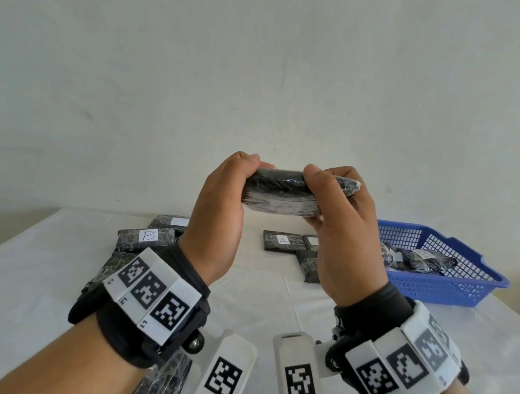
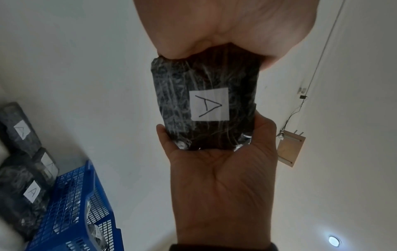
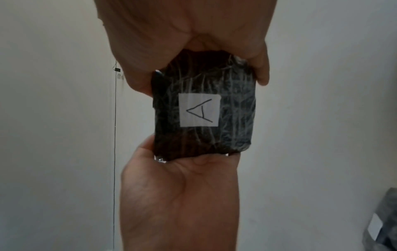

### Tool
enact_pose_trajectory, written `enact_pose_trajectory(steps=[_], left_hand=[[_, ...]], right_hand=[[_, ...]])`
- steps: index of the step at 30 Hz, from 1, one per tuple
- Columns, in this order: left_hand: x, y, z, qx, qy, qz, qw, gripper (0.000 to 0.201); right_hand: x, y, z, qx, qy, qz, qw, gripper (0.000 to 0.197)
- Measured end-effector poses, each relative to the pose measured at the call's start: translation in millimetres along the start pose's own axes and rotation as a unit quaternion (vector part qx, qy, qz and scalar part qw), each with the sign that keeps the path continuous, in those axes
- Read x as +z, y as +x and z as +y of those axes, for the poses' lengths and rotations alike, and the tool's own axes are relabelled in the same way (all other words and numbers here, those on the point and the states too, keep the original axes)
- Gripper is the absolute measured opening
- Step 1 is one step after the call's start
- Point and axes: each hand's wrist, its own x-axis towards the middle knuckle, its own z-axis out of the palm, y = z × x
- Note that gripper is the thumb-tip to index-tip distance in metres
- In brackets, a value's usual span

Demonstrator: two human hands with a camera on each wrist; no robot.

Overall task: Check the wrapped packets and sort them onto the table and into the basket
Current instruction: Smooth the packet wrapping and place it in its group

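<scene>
I hold one black wrapped packet up in the air above the table, level and end to end between both hands. My left hand grips its left end, thumb on the near side. My right hand grips its right end, thumb on top. In the left wrist view the packet carries a white label with a hand-written A, held by my left hand above and my right hand below. The right wrist view shows the same packet, my right hand and my left hand.
A blue mesh basket at the right of the white table holds several wrapped packets. Packets labelled A lie mid-table beyond my hands. A pile with a B-labelled packet lies to the left.
</scene>
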Motion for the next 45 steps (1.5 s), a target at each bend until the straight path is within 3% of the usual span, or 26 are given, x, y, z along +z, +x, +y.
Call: enact_pose_trajectory(steps=[8,14,16,19,22,25,27,28,30,34,36,38,41,45], left_hand=[[-1,3,-2,-0.018,-0.052,0.012,0.998,0.039],[-1,0,-4,-0.031,-0.058,-0.002,0.998,0.049],[-2,1,-4,-0.034,-0.059,-0.006,0.998,0.049],[-9,5,-8,-0.066,-0.032,-0.002,0.997,0.038],[-17,8,-9,-0.057,0.116,0.004,0.992,0.027],[-10,3,-1,-0.06,0.162,-0.098,0.98,0.056],[-2,-1,-2,-0.061,0.159,-0.15,0.974,0.055],[0,-1,-4,-0.051,0.166,-0.147,0.974,0.049],[-3,2,-9,-0.034,0.146,-0.123,0.981,0.042],[-12,1,-17,-0.01,0.083,-0.127,0.988,0.059],[-13,0,-18,0.011,0.077,-0.112,0.991,0.055],[-15,1,-18,0.022,0.083,-0.081,0.993,0.052],[-19,6,-17,-0.009,0.048,-0.019,0.999,0.06],[-18,5,-17,-0.035,0.038,-0.016,0.999,0.049]], right_hand=[[-7,4,-4,0.03,0.009,-0.023,0.999,0.044],[-17,9,-4,0.063,0.059,-0.052,0.995,0.03],[-21,10,-2,0.055,0.066,-0.067,0.994,0.037],[-31,10,2,0.003,-0.021,-0.095,0.995,0.058],[-38,10,3,-0.085,-0.236,-0.051,0.967,0.041],[-29,6,11,-0.171,-0.37,-0.018,0.913,0.035],[-19,0,22,-0.23,-0.405,-0.012,0.885,0.035],[-15,-3,26,-0.254,-0.408,-0.005,0.877,0.034],[-10,-7,32,-0.28,-0.396,0.01,0.874,0.03],[-4,-10,33,-0.292,-0.386,0.03,0.875,0.033],[-1,-10,31,-0.302,-0.389,0.023,0.87,0.032],[-2,-9,28,-0.297,-0.377,0.01,0.877,0.04],[-9,-6,26,-0.267,-0.3,0.005,0.916,0.051],[-7,-4,25,-0.137,-0.147,-0.04,0.979,0.041]])
